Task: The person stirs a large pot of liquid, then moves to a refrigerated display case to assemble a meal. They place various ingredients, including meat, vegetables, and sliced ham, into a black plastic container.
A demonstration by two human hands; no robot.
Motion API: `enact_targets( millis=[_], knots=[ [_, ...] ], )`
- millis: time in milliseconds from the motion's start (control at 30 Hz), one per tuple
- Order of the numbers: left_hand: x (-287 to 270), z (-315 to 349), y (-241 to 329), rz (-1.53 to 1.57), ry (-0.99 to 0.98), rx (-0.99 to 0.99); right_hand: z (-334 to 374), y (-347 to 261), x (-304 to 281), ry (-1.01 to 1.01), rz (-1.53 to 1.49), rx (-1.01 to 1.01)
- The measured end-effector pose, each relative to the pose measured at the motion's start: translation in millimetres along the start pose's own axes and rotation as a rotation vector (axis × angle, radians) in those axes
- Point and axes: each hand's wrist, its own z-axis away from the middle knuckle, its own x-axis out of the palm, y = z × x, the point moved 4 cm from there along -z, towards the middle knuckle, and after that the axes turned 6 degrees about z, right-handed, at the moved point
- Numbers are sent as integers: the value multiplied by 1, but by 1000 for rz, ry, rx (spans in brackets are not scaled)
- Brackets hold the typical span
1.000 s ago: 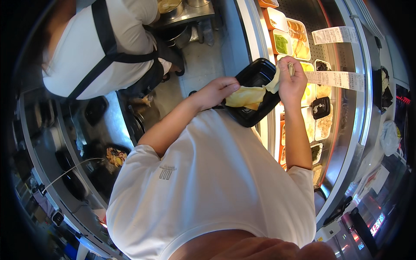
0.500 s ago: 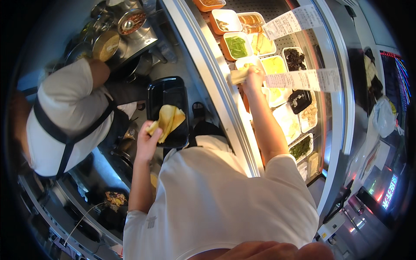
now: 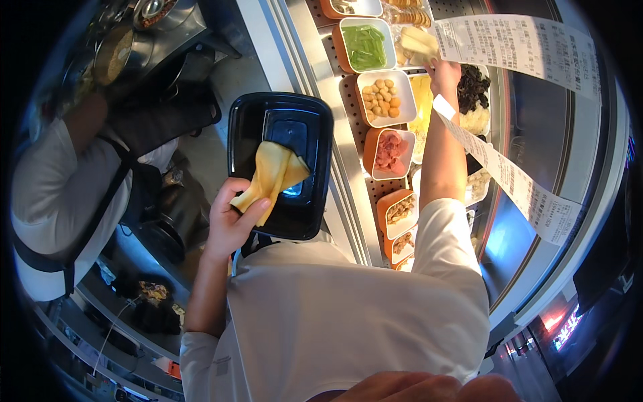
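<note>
My left hand (image 3: 234,218) pinches a folded yellow sheet (image 3: 274,174) that looks like tofu skin, thumb on top and fingers partly hidden beneath. The sheet lies over a black rectangular plastic container (image 3: 319,161), whose bottom shows otherwise bare; what supports it I cannot make out. Inside the lit food case, my right hand (image 3: 445,75) closes on a pale yellow folded piece (image 3: 419,45), probably tofu skin too, above a tray of similar pieces. Nearby are white-lined tubs of green strips (image 3: 367,47), small round balls (image 3: 383,100) and pink meat slices (image 3: 390,153).
Two printed paper slips (image 3: 519,50) (image 3: 516,175) hang across the case near my right arm. A metal case rail (image 3: 315,74) runs between my arms. At the left, a co-worker in a white shirt with dark straps (image 3: 60,187) stands close by pots (image 3: 120,53).
My right hand has moved farther into the case with its yellow piece. My view has shifted, and the balls and pink meat now show. My left hand still grips its sheet over the container.
</note>
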Motion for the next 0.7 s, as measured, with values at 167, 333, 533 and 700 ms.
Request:
enact_targets(
  millis=[167,333,533,700],
  knots=[
    [17,-3,-11,-4,0,-4,54,-2,-39,232,598,-446],
    [22,-3,-17,-139,-68,23,150,1,-7,-272,909,-731],
    [24,-3,-18,-172,-114,32,159,30,27,-514,1458,-680],
    [19,8,-17,-108,-77,78,154,29,35,-635,1310,-715]
  ],
)
